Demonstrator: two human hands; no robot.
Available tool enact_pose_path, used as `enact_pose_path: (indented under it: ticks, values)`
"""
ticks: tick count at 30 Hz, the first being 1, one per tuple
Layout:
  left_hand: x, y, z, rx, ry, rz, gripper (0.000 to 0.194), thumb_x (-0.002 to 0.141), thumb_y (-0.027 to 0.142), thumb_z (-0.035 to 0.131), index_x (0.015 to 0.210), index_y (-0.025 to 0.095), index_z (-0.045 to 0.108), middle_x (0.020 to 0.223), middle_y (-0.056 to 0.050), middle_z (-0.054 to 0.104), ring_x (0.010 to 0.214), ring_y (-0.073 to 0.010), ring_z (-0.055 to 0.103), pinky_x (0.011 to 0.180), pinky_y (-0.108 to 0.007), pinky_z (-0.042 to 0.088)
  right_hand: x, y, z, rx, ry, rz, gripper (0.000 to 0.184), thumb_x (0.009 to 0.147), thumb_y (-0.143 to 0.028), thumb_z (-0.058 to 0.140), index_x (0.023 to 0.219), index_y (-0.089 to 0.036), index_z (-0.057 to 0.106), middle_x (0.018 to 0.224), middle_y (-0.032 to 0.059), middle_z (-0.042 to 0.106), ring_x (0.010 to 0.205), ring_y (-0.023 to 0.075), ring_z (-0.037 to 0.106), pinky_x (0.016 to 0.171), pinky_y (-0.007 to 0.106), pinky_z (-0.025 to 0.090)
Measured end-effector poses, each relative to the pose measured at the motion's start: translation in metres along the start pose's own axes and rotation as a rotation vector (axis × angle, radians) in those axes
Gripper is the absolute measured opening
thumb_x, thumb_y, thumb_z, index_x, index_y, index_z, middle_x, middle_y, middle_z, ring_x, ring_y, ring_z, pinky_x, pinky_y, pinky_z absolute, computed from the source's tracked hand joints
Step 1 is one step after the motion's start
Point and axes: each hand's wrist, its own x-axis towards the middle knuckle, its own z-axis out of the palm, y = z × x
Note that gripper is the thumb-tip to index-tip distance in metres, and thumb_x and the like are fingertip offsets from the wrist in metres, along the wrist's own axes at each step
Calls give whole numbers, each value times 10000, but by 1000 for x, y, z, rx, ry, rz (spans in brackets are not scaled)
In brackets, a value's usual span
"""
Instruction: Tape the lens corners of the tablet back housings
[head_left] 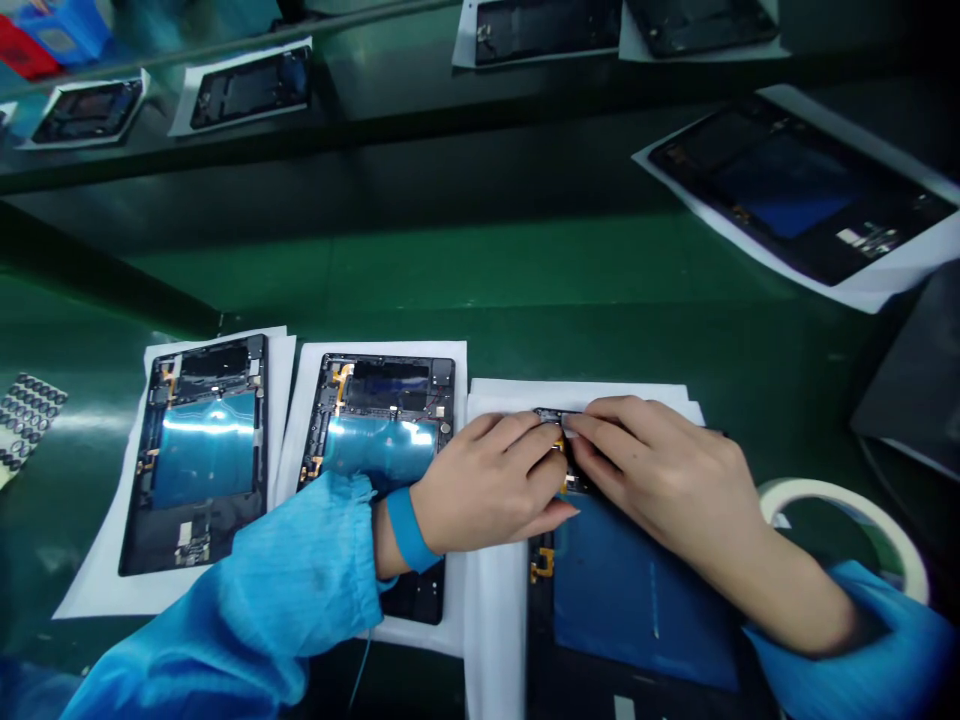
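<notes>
An opened tablet shell (637, 600) with a blue-filmed battery area lies on white paper in front of me. Both hands meet at its upper left corner. My left hand (499, 480) has its fingers bent together over the shell's edge, beside an orange flex cable. My right hand (660, 470) reaches in from the right, thumb and fingertips pinched at the same corner. Whatever the fingertips hold is too small or covered to make out. A second opened tablet (382, 440) lies under my left wrist, which wears a blue band (409, 528).
Another opened tablet (202, 440) rests on paper at the left. A roll of tape (847, 490) stands by my right forearm. A tablet (795, 190) lies at the upper right, and several more sit on the shelf (375, 110). A sticker sheet (30, 420) is far left.
</notes>
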Motion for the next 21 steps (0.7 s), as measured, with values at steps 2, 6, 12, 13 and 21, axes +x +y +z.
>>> enact_pose_path:
  ticks: [2,6,12,13,21]
  values:
    - [0,-1,1,-14,-13,-6,397,1011,478,546,1100,110,663,1182,-148,683,1172,-282,606,932,-392,509,2,-1,-2,-7,-20,-8,153,980,-199,572,935,-181,717,947,40,710,745,133,606,581,283,411]
    - [0,-4,1,-71,39,-35,400,1001,466,566,1167,111,645,1219,-157,687,1169,-288,620,950,-412,529,10,-8,-7,5,-197,1,153,913,-96,571,914,-148,714,922,85,675,740,179,578,525,308,392]
    - [6,-17,-2,-100,76,-31,420,974,348,590,1323,116,578,1266,-173,682,1182,-315,625,979,-481,543,20,-17,-8,4,-283,27,159,900,-128,587,980,-145,723,1102,118,676,918,213,601,675,318,508]
    - [8,-19,-3,-95,77,-19,431,970,342,592,1344,128,572,1282,-168,679,1191,-317,619,983,-490,543,17,-17,-11,12,-276,23,189,913,-159,585,1045,-148,719,1173,112,673,966,215,603,728,325,524]
    - [14,-25,-7,-32,81,49,307,978,290,596,1262,180,630,1305,-129,683,1182,-316,612,970,-484,543,-104,37,-93,-247,192,187,203,908,-166,659,1096,-233,698,1099,56,738,1057,215,653,1007,425,510]
